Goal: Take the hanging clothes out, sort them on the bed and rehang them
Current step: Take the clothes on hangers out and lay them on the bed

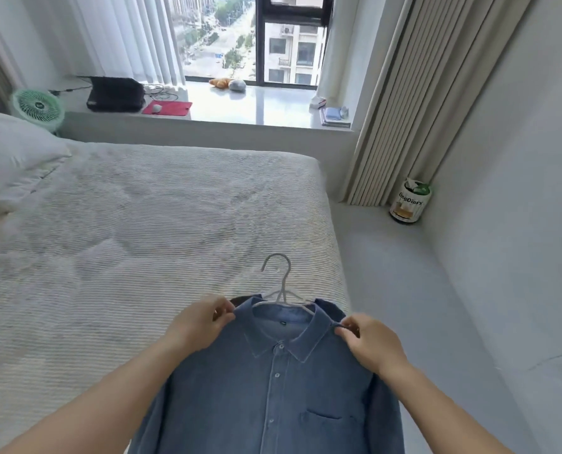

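Note:
A blue button-up shirt [273, 388] with a chest pocket lies at the near right corner of the bed [142, 224], collar pointing away from me. A white hanger [281, 290] sits inside its collar, hook sticking out over the striped cover. A darker garment [330, 306] peeks out from under the shirt's shoulders. My left hand [201, 322] pinches the shirt's left shoulder beside the collar. My right hand [368, 342] pinches the right shoulder. The shirt's lower part runs out of view.
A white pillow [14, 155] lies at the bed's left. A green fan [38, 108], a black laptop [115, 93] and small items sit on the window ledge [256, 109]. A small bin [410, 201] stands in the floor corner by the beige curtain [404, 109]. The wall runs along the right.

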